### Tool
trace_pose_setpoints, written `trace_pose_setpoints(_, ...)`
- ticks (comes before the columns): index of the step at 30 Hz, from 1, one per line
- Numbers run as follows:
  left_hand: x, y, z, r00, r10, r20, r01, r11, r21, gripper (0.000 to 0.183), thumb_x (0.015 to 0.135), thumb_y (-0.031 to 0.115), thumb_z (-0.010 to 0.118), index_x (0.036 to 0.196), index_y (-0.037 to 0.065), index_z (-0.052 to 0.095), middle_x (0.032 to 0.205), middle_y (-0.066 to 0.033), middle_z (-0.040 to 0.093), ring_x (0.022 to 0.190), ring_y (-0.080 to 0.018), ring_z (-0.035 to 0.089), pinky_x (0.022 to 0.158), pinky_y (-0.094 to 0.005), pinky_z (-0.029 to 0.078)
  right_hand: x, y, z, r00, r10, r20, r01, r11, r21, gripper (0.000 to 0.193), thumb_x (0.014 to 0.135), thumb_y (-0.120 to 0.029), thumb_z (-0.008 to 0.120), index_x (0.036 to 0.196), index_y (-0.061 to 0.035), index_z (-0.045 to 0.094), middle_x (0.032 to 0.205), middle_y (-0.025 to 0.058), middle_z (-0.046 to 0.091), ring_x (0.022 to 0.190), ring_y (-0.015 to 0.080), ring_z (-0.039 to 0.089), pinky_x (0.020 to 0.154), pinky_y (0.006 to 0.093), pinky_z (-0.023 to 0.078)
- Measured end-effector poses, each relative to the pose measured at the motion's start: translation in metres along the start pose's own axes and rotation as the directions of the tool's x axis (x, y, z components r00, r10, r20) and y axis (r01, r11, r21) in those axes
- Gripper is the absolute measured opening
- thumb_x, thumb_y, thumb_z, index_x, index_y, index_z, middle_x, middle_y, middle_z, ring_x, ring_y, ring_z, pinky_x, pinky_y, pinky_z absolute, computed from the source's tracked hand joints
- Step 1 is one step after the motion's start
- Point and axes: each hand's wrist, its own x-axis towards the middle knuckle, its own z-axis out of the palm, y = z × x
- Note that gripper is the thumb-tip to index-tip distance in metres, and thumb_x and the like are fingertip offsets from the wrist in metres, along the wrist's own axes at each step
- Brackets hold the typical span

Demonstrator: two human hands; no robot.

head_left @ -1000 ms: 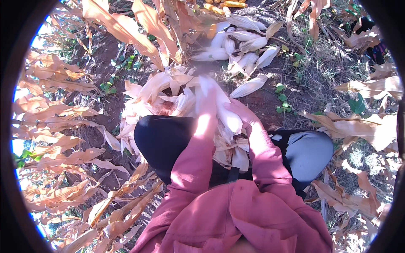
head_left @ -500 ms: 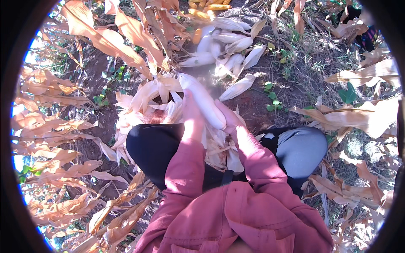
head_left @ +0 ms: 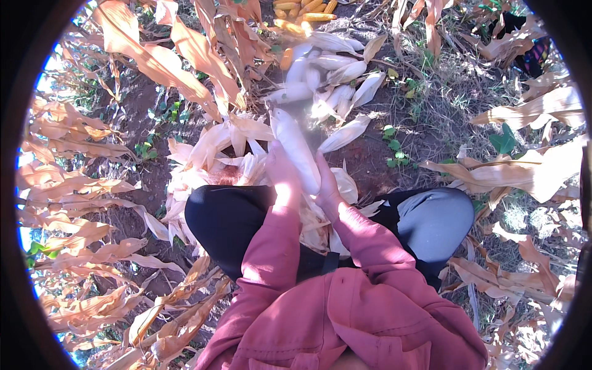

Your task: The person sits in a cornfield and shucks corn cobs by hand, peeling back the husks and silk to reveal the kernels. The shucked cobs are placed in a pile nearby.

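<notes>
Between my hands lies an ear of corn (head_left: pixel 296 147) in its pale dry husk, tilted with its tip toward the far left. My left hand (head_left: pixel 282 168) grips its left side, thumb along the husk. My right hand (head_left: pixel 326 180) closes on its lower right end; some fingers are hidden beneath. Just beyond, several unhusked ears (head_left: pixel 336 77) lie heaped on the soil, and a single husked ear (head_left: pixel 349 133) rests apart from the heap, to the right of my hands. Stripped husks (head_left: pixel 213 151) are piled around and below my left hand.
Bare yellow cobs (head_left: pixel 302 13) lie at the far edge, with one loose yellow cob (head_left: pixel 286 59) nearer. Dry corn stalks and leaves (head_left: pixel 179 52) stand at left, and more dry leaves (head_left: pixel 524 172) at right. My bent knees (head_left: pixel 441 225) flank the husk pile. A dark patterned cloth (head_left: pixel 535 55) lies far right.
The held ear has shifted slightly left and turned a little more upright. My right hand has moved left and down with it, while my left hand keeps its hold.
</notes>
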Motion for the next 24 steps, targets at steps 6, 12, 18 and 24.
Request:
trace_pose_setpoints(6,0.007,-0.007,-0.001,0.979,0.077,0.189,-0.075,0.997,-0.017,0.041,0.095,0.030,0.039,0.119,-0.001,0.050,0.103,-0.0117,0.059,0.086,-0.0175,0.056,0.075,-0.0304,0.045,-0.003,-0.006,0.011,0.993,-0.107,-0.042,0.105,0.993,-0.044,0.048,0.092,-0.043,0.043,0.117,-0.0035,0.051,0.106,0.0103,0.060,0.092,0.0176,0.060,0.077,0.0297,0.049)
trace_pose_setpoints(12,0.003,0.021,0.004,0.970,-0.024,0.242,0.029,0.999,-0.016,0.049,0.095,0.032,0.039,0.134,0.004,0.031,0.116,-0.0109,0.052,0.095,-0.0166,0.055,0.079,-0.0283,0.046,-0.004,-0.012,0.011,0.994,0.066,0.083,-0.055,0.989,-0.134,0.044,0.094,-0.038,0.040,0.119,-0.0024,0.049,0.101,0.0071,0.060,0.086,0.0141,0.060,0.074,0.0266,0.049)
trace_pose_setpoints(18,0.002,0.002,0.005,0.984,0.088,0.158,-0.107,0.988,0.116,0.039,0.095,0.029,0.040,0.115,-0.001,0.052,0.093,-0.0080,0.059,0.080,-0.0129,0.056,0.071,-0.0262,0.045,-0.012,-0.004,0.011,0.998,-0.044,0.041,0.044,0.999,0.003,0.037,0.095,-0.031,0.039,0.115,-0.0025,0.049,0.101,0.0069,0.060,0.086,0.0148,0.059,0.075,0.0262,0.049)
trace_pose_setpoints(24,-0.006,-0.005,0.006,0.990,0.040,0.133,-0.067,0.976,0.207,0.034,0.095,0.025,0.041,0.095,-0.003,0.060,0.078,-0.0023,0.057,0.070,-0.0077,0.048,0.065,-0.0238,0.041,-0.009,-0.002,0.011,0.989,-0.115,-0.088,0.120,0.992,0.044,0.041,0.094,-0.037,0.038,0.114,-0.0038,0.052,0.098,0.0083,0.061,0.084,0.0180,0.061,0.073,0.0295,0.050)
